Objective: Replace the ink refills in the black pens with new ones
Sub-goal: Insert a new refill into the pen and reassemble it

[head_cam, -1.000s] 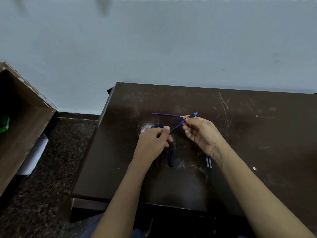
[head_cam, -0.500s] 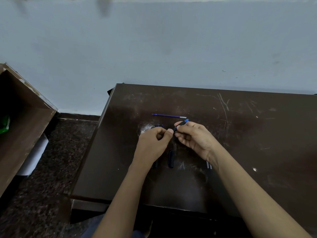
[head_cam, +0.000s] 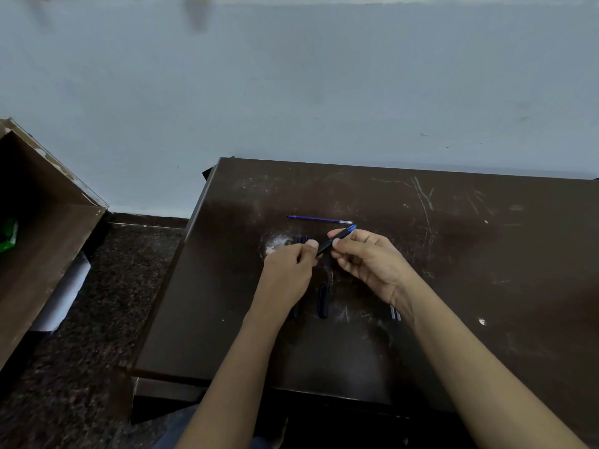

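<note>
Your black pen (head_cam: pixel 335 238), blue-tipped, slants up rightward. Your right hand (head_cam: pixel 372 264) pinches its middle; your left hand (head_cam: pixel 288 273) seems to pinch the lower end.

Dim, flat indoor light, dull sheen on the dark table (head_cam: pixel 453 254), wide-angle bending at edges, soft focus

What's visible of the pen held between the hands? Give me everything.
The pen is slim, with a black barrel that looks like plastic and a bright blue end pointing up and to the right. It is held off the table, slanted from lower left to upper right. The right hand pinches its middle between thumb and fingers. The left hand grips its lower end, which the fingers hide. Whether a refill is inside cannot be told.
</note>
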Motion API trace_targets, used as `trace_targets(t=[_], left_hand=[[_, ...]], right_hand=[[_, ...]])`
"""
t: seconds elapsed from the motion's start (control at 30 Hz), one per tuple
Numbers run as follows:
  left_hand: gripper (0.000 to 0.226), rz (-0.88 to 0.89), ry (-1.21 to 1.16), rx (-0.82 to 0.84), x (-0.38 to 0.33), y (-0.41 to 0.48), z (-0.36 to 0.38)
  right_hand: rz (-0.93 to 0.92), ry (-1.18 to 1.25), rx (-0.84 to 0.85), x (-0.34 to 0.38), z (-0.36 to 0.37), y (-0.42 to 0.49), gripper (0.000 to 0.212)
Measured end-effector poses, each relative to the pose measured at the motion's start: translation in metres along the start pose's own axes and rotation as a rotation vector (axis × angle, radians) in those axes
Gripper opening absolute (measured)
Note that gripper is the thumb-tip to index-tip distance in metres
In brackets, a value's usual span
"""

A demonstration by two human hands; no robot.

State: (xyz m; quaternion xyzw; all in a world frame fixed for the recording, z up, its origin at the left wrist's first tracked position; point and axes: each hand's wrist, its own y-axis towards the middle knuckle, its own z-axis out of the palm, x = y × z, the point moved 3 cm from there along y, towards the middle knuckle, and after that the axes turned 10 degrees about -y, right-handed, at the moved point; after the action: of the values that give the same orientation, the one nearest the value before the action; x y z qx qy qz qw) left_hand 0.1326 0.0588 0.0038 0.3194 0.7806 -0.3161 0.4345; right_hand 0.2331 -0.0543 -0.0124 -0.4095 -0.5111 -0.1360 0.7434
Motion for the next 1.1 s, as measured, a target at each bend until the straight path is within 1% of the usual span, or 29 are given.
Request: trace_targets(t=[0.03,0.17,0.2,0.23,0.33,0.37,0.4,0.47,0.53,0.6,0.67,0.7,0.77,0.87,0.93,1.03,1.1], left_hand=[[0.036,-0.008,-0.007,0.012,-0.0007,-0.0002,0.0003],[0.012,0.045,-0.008,0.013,-0.0009,-0.0013,-0.0015],[0.009,0.048,-0.015,0.009,-0.0006,-0.0016,-0.0020],[0.010,0.042,-0.024,0.008,-0.0006,-0.0021,-0.0013],[0.031,-0.035,-0.075,0.031,-0.0006,-0.0010,0.0018],[0.033,-0.058,-0.097,0.043,-0.0011,-0.0010,0.0019],[0.031,-0.055,-0.092,0.052,-0.0017,-0.0012,0.0020],[0.020,-0.002,-0.037,0.046,-0.0023,-0.0013,0.0011],[0.008,0.043,-0.029,-0.003,-0.0011,-0.0013,-0.0015],[0.015,0.042,-0.055,-0.029,-0.0001,-0.0016,-0.0008],[0.031,-0.003,-0.062,-0.017,0.0001,-0.0006,0.0008],[0.035,-0.025,-0.083,-0.002,0.0000,-0.0001,0.0012],[0.030,-0.013,-0.086,0.026,0.0001,-0.0003,0.0017],[0.010,0.055,-0.049,-0.015,-0.0004,-0.0016,-0.0009],[0.012,0.055,-0.058,-0.043,-0.0002,-0.0013,-0.0013],[0.033,-0.059,-0.087,-0.005,0.0000,0.0013,0.0021],[0.034,-0.063,-0.096,0.024,0.0003,0.0017,0.0030]], right_hand=[[-0.001,0.002,-0.002,-0.0004,0.0000,0.0003,0.028],[0.000,0.000,-0.005,-0.0013,0.0000,0.0013,0.029],[-0.001,0.003,-0.004,-0.0014,0.0000,0.0014,0.030],[-0.003,0.007,-0.003,-0.0012,0.0001,0.0015,0.031],[-0.003,0.009,-0.004,-0.0016,-0.0001,0.0023,0.029],[-0.002,0.009,-0.004,-0.0017,0.0000,0.0023,0.028],[-0.001,0.006,-0.002,-0.0018,-0.0001,0.0024,0.026],[0.000,0.001,0.001,-0.0022,-0.0002,0.0021,0.024],[-0.001,0.004,0.004,-0.0022,0.0002,0.0018,0.030],[-0.002,0.002,0.007,-0.0020,0.0006,0.0018,0.032],[-0.002,-0.001,0.008,-0.0017,0.0013,0.0016,0.029],[-0.001,-0.001,0.009,-0.0015,0.0013,0.0015,0.026],[-0.001,0.000,0.006,-0.0015,0.0008,0.0013,0.025],[-0.003,0.002,0.004,-0.0012,0.0006,0.0007,0.031],[-0.004,0.003,0.006,-0.0010,0.0011,0.0006,0.030],[-0.001,-0.001,0.005,-0.0005,0.0026,0.0003,0.019],[-0.005,-0.002,0.007,-0.0004,0.0028,0.0000,0.014]])
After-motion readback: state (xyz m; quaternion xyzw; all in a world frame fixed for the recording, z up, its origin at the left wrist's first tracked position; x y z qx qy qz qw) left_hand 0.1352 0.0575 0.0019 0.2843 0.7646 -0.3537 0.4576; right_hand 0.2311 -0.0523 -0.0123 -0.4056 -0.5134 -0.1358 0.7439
